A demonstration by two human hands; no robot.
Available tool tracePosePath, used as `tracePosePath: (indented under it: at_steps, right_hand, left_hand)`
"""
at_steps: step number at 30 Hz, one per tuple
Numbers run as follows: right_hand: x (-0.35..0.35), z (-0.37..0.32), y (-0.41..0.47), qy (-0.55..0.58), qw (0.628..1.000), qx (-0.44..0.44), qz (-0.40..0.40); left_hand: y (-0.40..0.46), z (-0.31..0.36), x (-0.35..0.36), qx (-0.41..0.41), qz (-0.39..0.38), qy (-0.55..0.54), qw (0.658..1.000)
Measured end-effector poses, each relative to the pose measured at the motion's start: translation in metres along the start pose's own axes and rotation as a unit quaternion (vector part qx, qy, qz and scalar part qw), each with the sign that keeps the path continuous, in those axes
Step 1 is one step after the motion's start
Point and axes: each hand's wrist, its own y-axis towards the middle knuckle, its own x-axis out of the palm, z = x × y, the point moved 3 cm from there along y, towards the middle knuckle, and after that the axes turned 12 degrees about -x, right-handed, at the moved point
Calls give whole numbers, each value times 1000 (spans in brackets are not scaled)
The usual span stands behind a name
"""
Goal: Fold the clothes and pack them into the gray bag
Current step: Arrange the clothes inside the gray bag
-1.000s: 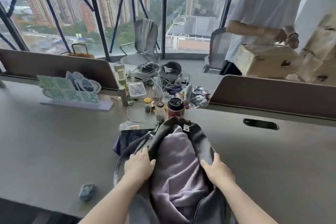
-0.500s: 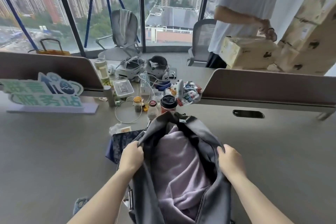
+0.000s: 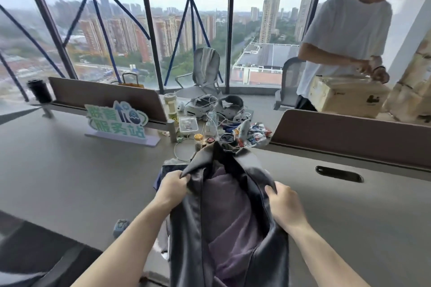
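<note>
- Head view looks down on the soft gray fabric bag (image 3: 186, 228), which stands with its mouth open at the near edge of the long gray table (image 3: 70, 182), between the person's two forearms.
- Inside the bag lies a folded lilac fleece garment (image 3: 224, 212); it fills the opening from the far end down to the near end.
- The left hand (image 3: 171, 185) grips the bag's left rim, fingers and thumb curled round a fold of the gray cloth.
- The right hand (image 3: 283, 201) holds the right rim, thumb hooked over the edge and fingers wrapped on the outside.
- A dark blue patterned cloth (image 3: 169, 170) lies flat on the table just beyond the left hand, partly hidden by the bag.
- A small blue-gray crumpled object (image 3: 121, 226) sits on the table to the left of the left forearm; what it is cannot be told.
- Beyond the bag's far end is a clutter of small jars, white cables and snack wrappers (image 3: 254, 134), with two white headsets (image 3: 217, 106) behind them.
- A green and white standing sign with Chinese characters (image 3: 116, 120) stands to the left, before a brown desk divider (image 3: 105, 95).
- Another person in a white T-shirt (image 3: 345, 37) stands at far right, hands at a cardboard box (image 3: 347, 95).
- Tall windows behind show city towers.
</note>
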Motion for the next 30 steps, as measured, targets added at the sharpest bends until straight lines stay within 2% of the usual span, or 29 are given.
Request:
tracePosePath:
  at_steps: [6, 12, 18, 24, 30]
  right_hand:
    - [-24, -35, -31, 30, 992, -112, -54]
    - [-10, -88, -85, 48, 974, -201, -93]
    - [40, -156, -152, 70, 948, -267, -156]
    - [112, -254, -251, 94, 920, -316, -210]
    - [182, -347, -343, 127, 890, -351, -262]
  left_hand:
    - [-96, -26, -29, -46, 93, -10, 995]
    - [-186, -85, -65, -108, 172, -39, 978]
    - [-271, -150, -130, -162, 249, -36, 954]
    - [-366, -252, -216, -212, 322, -76, 920]
    - [-452, -334, -303, -261, 392, -67, 880]
